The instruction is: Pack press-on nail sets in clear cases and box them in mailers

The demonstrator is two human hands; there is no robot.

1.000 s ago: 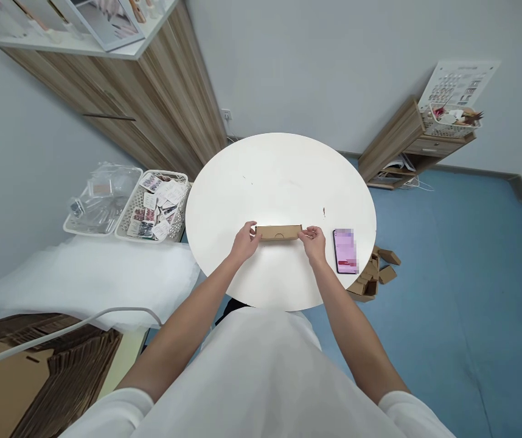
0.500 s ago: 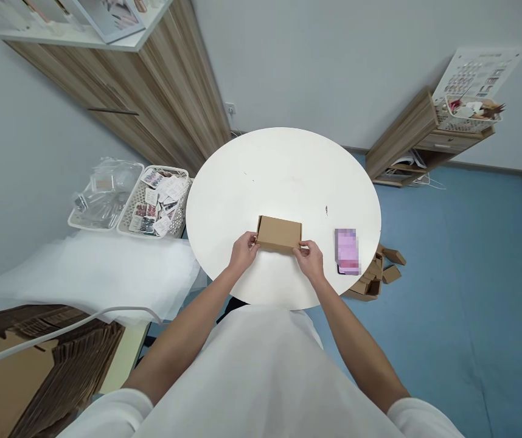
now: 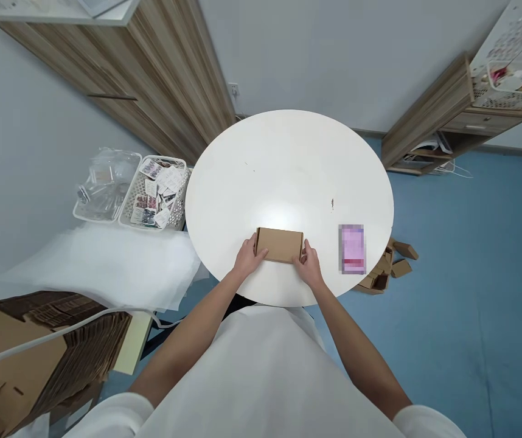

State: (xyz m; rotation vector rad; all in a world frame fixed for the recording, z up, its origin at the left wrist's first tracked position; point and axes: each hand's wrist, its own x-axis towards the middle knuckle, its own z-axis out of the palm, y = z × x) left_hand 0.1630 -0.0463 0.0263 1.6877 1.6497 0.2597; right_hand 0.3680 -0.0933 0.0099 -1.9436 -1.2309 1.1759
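A small brown cardboard box, its lid closed, is at the near side of the round white table. My left hand grips its left end, with the thumb over the near left corner. At the opposite end, my right hand holds the right side between thumb and fingers. Some of the fingers are hidden behind the box ends. To the right of the box lies a phone with a pixelated pink screen.
Left of the table stand a white basket of printed cards and a basket of clear plastic packaging. White sheets and stacked flat cardboard are nearer me. Folded small boxes sit low at the table's right. A wooden cabinet stands far right.
The box has come slightly nearer to me, and its near side shows less. My left thumb now lies on top of it. The camera view has shifted a little.
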